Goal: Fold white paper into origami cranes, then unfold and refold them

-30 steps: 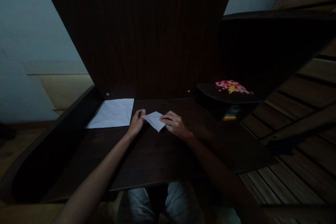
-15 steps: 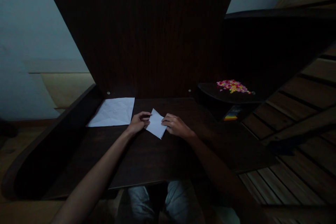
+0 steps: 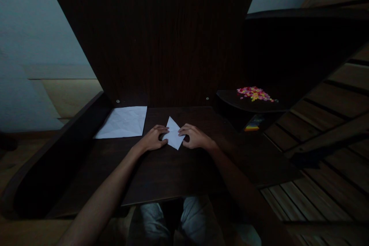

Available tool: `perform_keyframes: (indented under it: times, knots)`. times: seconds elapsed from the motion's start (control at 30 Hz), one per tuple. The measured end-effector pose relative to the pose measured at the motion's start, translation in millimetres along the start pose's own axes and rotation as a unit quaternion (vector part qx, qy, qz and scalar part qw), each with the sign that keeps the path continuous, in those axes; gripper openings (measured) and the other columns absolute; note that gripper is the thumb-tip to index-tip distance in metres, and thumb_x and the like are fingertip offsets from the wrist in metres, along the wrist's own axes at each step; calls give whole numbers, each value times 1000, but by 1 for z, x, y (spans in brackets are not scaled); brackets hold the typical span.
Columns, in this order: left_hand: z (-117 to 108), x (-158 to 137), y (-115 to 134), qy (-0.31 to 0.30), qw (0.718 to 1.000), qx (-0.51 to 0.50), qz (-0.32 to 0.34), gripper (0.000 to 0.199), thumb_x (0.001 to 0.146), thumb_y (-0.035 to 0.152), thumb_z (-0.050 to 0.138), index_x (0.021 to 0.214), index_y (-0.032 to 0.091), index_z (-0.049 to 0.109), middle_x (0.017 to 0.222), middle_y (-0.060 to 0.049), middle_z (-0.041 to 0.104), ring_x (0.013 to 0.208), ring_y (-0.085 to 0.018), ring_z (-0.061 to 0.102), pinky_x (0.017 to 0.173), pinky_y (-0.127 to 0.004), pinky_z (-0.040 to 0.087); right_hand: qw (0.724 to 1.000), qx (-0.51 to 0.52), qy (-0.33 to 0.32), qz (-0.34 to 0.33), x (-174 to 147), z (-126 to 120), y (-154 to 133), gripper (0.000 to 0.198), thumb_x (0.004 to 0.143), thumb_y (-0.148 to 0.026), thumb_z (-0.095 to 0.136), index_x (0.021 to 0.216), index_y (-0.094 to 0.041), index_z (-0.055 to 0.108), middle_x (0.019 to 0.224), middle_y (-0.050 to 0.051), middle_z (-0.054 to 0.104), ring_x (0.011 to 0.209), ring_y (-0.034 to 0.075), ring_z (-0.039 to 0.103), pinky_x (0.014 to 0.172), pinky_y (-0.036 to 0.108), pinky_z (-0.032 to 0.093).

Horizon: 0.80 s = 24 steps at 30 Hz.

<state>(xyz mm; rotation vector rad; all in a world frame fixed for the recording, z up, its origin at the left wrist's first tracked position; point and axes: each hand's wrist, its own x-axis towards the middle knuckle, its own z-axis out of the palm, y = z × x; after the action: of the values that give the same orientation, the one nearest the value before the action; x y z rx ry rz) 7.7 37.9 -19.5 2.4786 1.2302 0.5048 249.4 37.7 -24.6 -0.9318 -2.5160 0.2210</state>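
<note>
A small white folded paper (image 3: 174,135), diamond-shaped with one corner pointing away from me, lies on the dark wooden desk between my hands. My left hand (image 3: 154,138) grips its left side, fingertips on the paper and thumb at the lower left edge. At the right side, my right hand (image 3: 196,137) has its fingertips on top and its thumb by the lower right edge. Left of my left hand, a larger creased white sheet (image 3: 122,122) is spread flat on the desk.
A heap of small pink, red and yellow pieces (image 3: 256,93) sits on a low curved shelf (image 3: 227,96) at the right. Beneath it is a colourful item (image 3: 252,127), too dark to name. A tall dark panel (image 3: 161,38) rises behind the desk (image 3: 161,177).
My left thumb has moved off the paper's face to its lower left edge, and that hand's fingers are spread wider. My right thumb now shows below its fingers. The folded paper has turned slightly.
</note>
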Motion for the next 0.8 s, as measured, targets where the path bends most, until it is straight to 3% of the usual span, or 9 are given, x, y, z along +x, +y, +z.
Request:
perform_keyframes:
  times: [0.13, 0.23, 0.8]
  knots:
    - [-5, -3, -1, -43, 999, 4, 7, 63, 69, 36, 68, 127, 15, 57, 139, -10, 52, 131, -28, 41, 109, -43, 35, 1000, 20, -8, 8, 0, -4, 1, 26, 68, -18, 67, 93, -15, 71, 104, 9, 69, 100, 23, 61, 93, 37, 48]
    - [-6, -3, -1, -48, 999, -6, -1, 66, 70, 50, 67, 127, 17, 57, 139, -9, 52, 132, -28, 40, 109, -43, 34, 999, 33, -8, 9, 0, -6, 3, 25, 68, -18, 68, 92, -15, 71, 105, 9, 69, 100, 23, 62, 94, 37, 47]
    - [-6, 0, -8, -16, 998, 10, 56, 49, 82, 55, 58, 112, 18, 68, 127, -11, 62, 120, -26, 53, 101, -42, 43, 998, 61, -13, 13, 1, -7, 8, 19, 75, -20, 67, 93, -16, 71, 102, 10, 71, 98, 23, 65, 93, 38, 46]
